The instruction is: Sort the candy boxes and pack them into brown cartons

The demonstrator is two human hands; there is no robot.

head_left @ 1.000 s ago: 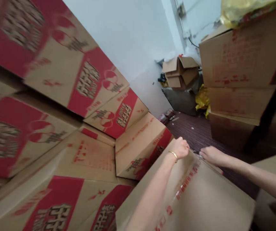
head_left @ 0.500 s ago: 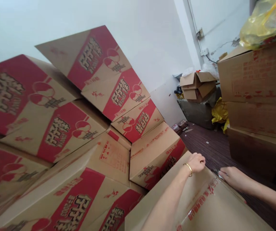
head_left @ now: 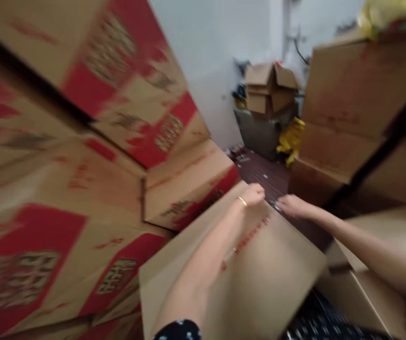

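A large brown cardboard box (head_left: 259,278) with a strip of red-printed tape lies in front of me. My left hand (head_left: 253,194), a gold bangle at its wrist, is closed at the box's far edge. What its curled fingers grip, if anything, is hidden. Just right of it, beside the same edge, my right hand (head_left: 293,206) is closed too. A small pale thing shows at its fingertips, too blurred to name.
Red-printed cartons (head_left: 185,184) are stacked against the wall on the left. Plain brown boxes (head_left: 351,89) rise on the right. An open box (head_left: 272,89) stands at the back near a yellow bag (head_left: 290,140). Dark flooring (head_left: 259,172) shows between. Open flaps (head_left: 362,293) are at lower right.
The view has swung right and down, so the boxes and both hands appear further left. Both hands remain closed at the box's far edge. Open flaps now show at lower right.
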